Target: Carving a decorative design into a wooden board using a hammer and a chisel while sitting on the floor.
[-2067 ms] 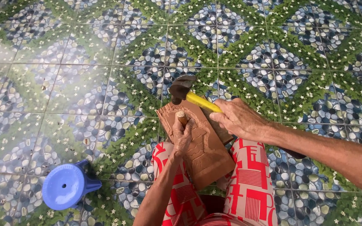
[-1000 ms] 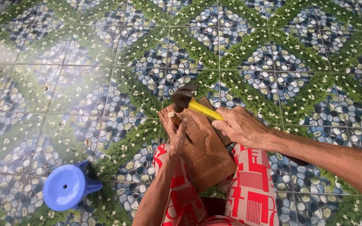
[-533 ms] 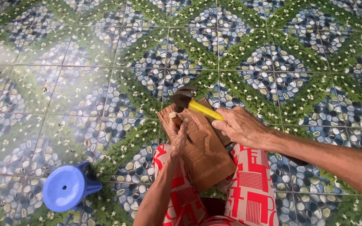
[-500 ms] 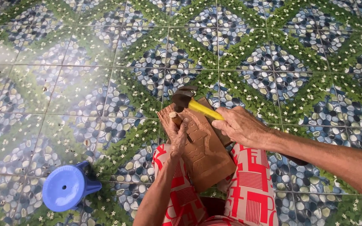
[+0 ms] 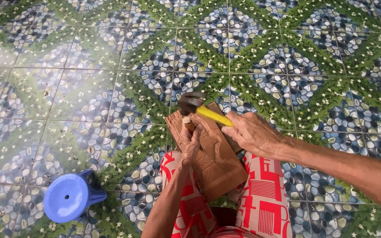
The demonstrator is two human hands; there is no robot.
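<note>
Carving a wooden panel on the lap, chisel and hammer in hand.

At far left a blue plastic stool [image 5: 69,197] stands on the patterned tile floor [image 5: 89,66]. The left hand [image 5: 189,143] is wrapped around a wooden-handled chisel [image 5: 188,124], set against the brown carved panel [image 5: 210,161] resting on red-and-white trouser legs [image 5: 264,194]. The right hand [image 5: 254,133] grips the yellow handle of a hammer [image 5: 199,108], whose dark head sits just above the chisel's top.

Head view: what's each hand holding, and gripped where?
Right hand grips the hammer by its yellow handle, at the rear end. Left hand holds a wooden-handled chisel by its shaft, upright on the carved wood panel.
</note>
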